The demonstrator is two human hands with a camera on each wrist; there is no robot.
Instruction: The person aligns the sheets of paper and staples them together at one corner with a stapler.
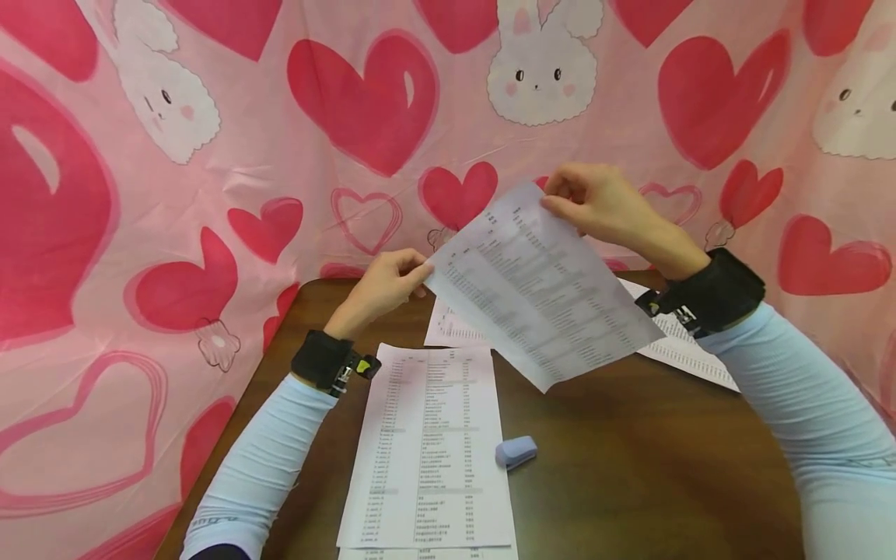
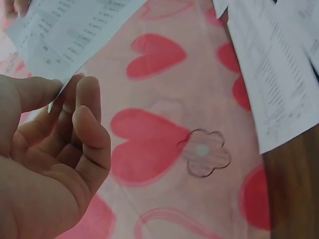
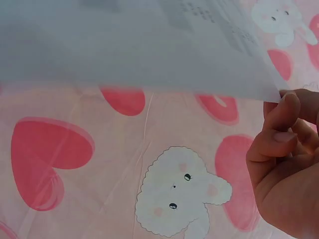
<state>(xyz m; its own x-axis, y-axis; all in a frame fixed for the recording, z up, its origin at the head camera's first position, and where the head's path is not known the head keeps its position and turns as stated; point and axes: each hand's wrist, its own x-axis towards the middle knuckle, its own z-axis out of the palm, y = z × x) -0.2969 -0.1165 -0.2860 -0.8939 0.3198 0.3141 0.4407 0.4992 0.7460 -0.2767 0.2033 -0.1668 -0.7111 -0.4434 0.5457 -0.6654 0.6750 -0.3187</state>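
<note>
A printed sheet of paper [image 1: 539,288] hangs tilted in the air above the table, covered in rows of small text. My left hand [image 1: 392,284] pinches its left corner between thumb and fingers; the left wrist view shows the thumb [image 2: 40,93] pressed on the paper's edge. At the top corner my right hand [image 1: 602,202] pinches the same sheet, and in the right wrist view that hand [image 3: 286,149] holds the edge at its fingertips. Below lies a printed stack of sheets [image 1: 427,451], slightly offset from one another. Beside the stack's right edge sits a small pale lavender object [image 1: 516,452], possibly a stapler.
More printed paper [image 1: 455,327] lies behind the held sheet, partly hidden by it. Another printed sheet [image 1: 689,350] rests at the right rear, under the right forearm. The dark wooden table [image 1: 651,467] meets a pink curtain [image 1: 280,117] with hearts and rabbits.
</note>
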